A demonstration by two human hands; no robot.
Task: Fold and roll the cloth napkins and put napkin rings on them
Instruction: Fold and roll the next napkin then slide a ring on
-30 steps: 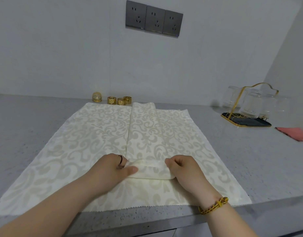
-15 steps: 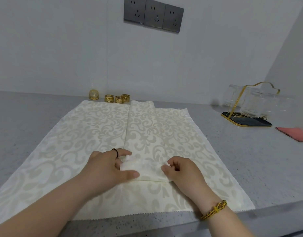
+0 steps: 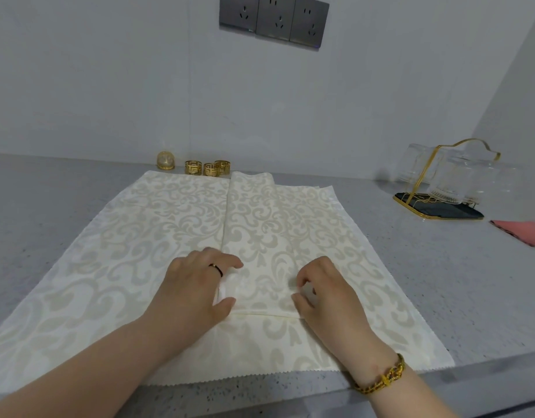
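A cream patterned napkin (image 3: 254, 224), folded into a long strip, lies on a wider cream cloth (image 3: 133, 236) spread over the grey counter. The strip's near end is rolled up into a short roll (image 3: 263, 292). My left hand (image 3: 194, 288) curls round the roll's left end, with the thumb under its near side. At the roll's right end my right hand (image 3: 326, 297) pinches it with curled fingers. Three gold napkin rings (image 3: 211, 169) stand by the wall beyond the cloth, out of both hands' reach.
A small gold dome (image 3: 165, 160) sits left of the rings. At the right stands a gold wire rack with glass cups (image 3: 447, 182) on a dark tray, and a red cloth (image 3: 522, 232) lies near it. The counter's front edge (image 3: 260, 396) runs below my wrists.
Both hands have turned the roll away from me along the strip. The roll now lies farther up the cloth and looks flatter under my fingers.
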